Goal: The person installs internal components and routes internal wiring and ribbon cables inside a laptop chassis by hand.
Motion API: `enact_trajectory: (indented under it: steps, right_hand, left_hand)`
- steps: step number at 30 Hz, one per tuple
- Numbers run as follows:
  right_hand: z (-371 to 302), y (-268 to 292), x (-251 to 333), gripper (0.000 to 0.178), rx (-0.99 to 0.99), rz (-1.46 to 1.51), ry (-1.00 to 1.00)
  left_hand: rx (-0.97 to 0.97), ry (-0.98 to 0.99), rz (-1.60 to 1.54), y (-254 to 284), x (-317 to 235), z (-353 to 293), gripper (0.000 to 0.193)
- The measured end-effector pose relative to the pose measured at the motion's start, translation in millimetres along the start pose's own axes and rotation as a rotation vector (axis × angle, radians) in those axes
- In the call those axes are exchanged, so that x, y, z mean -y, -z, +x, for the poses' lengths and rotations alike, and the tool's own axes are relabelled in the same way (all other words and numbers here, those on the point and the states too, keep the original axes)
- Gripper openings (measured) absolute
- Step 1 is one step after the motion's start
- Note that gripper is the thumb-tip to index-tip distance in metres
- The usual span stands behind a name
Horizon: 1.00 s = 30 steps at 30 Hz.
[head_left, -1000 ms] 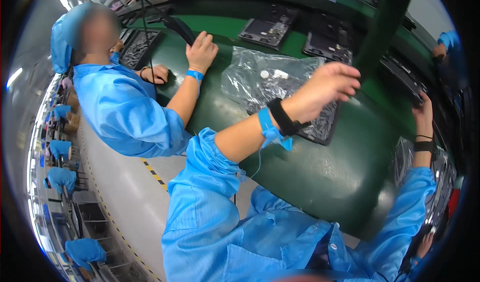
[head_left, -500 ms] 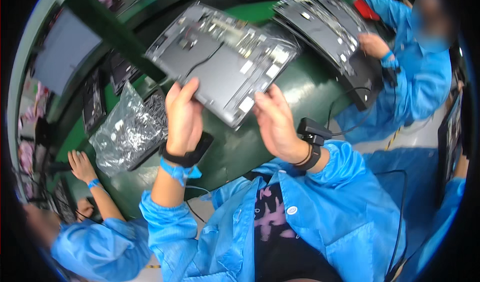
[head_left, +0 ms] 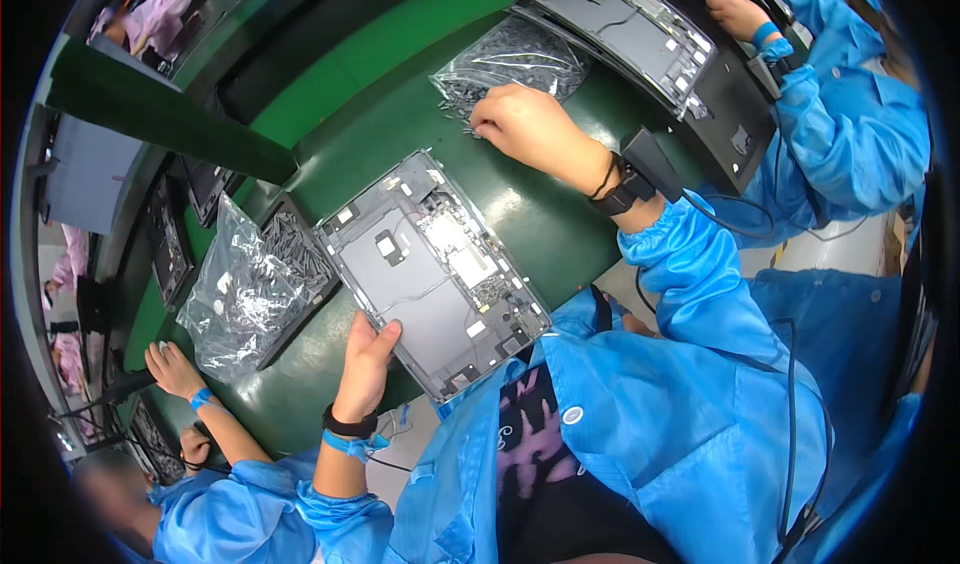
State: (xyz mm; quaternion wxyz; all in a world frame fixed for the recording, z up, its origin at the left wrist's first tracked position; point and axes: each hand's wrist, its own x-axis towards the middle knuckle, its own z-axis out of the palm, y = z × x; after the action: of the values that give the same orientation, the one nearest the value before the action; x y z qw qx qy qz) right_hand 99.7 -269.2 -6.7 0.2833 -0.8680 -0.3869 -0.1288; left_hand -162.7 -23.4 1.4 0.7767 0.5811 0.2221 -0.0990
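An opened laptop base (head_left: 425, 299) lies slanted near the table's front edge, its inside facing up with a thin black cable across the grey panel. My left hand (head_left: 366, 359) grips its near left edge, thumb on top. Farther off, my right hand (head_left: 530, 129) is closed in a pinch over small dark pieces (head_left: 462, 99) spilling from a clear plastic bag (head_left: 525, 59). Its fingertips point down at the tabletop, and what they hold, if anything, is hidden.
A stack of laptop bases (head_left: 630, 24) stands at the back right, beside a co-worker's hand (head_left: 740, 16). To the left are a tray of dark strips (head_left: 295, 244) and a crumpled plastic bag (head_left: 235, 294). A green post (head_left: 170, 114) rises behind them; another worker's hand (head_left: 175, 369) rests at far left.
The laptop base has come down toward me and turned. My right hand has left it and reached to the small dark pieces at the back; my left hand keeps hold.
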Motion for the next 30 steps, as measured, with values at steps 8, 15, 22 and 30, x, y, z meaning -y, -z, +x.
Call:
enact_trajectory:
  steps: [8, 15, 22, 30]
  right_hand:
    - [17.0, -26.3, 3.0, 0.007, 0.05, -0.083, 0.116]
    - [14.3, -31.0, 6.9, 0.005, 0.056, -0.215, 0.141]
    - [17.8, -14.3, 10.1, 0.009, -0.04, 0.261, -0.189]
    - [35.7, -22.1, 30.3, 0.011, 0.247, 0.599, -0.243]
  left_hand:
    - [-0.247, -0.407, 1.488, -14.5, -73.4, 6.8, 0.015]
    - [-0.182, -1.044, 1.73, -84.4, -55.9, 97.3, 0.037]
    - [-0.213, -1.096, 1.957, -83.5, -34.3, 125.7, 0.044]
    - [-0.013, -1.083, 1.772, -93.6, -24.5, 65.1, 0.049]
